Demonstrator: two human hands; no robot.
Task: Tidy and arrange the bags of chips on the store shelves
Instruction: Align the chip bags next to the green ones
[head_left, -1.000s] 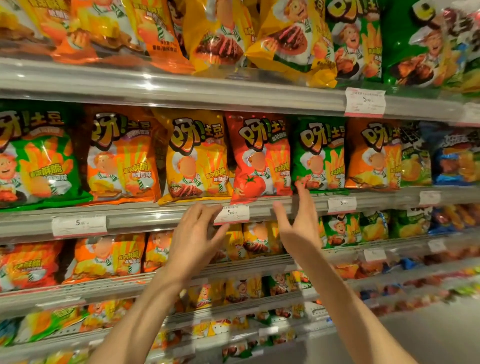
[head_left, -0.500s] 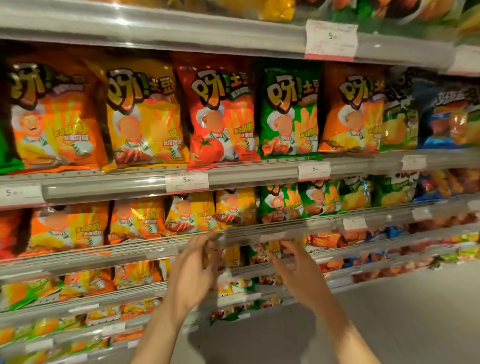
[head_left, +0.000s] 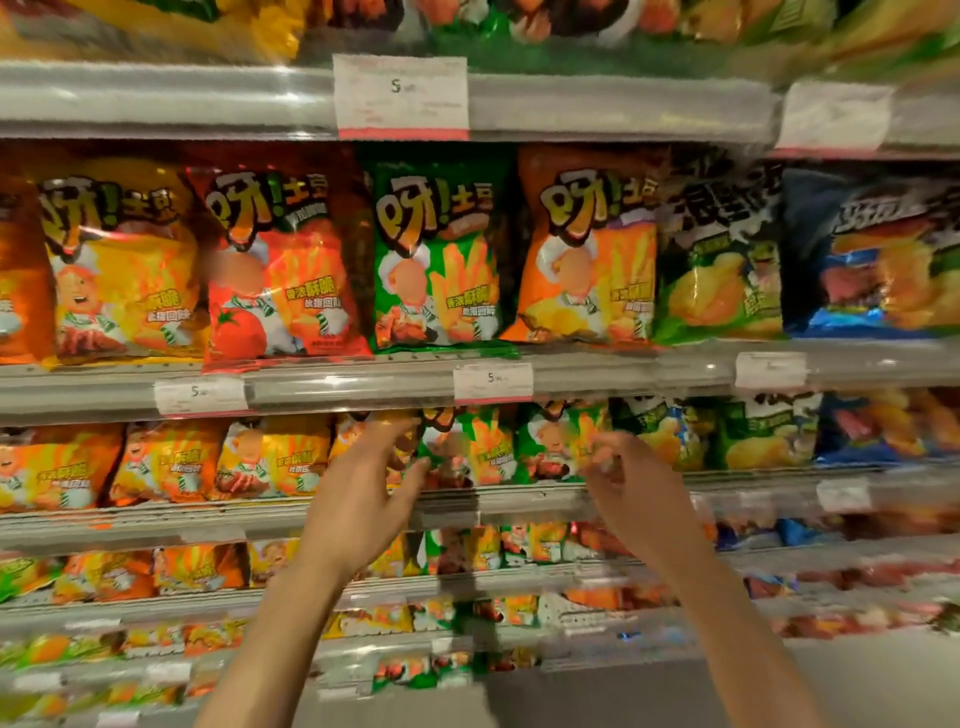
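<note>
Both hands (head_left: 498, 488) raised, fingers spread (blurred), at green chip bags (head_left: 467, 449).

A shop aisle, seen close up: grey metal shelves (head_left: 623, 371) run across the whole frame in tiers from top to bottom. Each tier is packed with upright bags of chips (head_left: 441, 260) in orange, yellow, red, green and blue. White price tags (head_left: 400, 96) sit in clear strips along the shelf edges, at upper centre and mid-frame.
</note>
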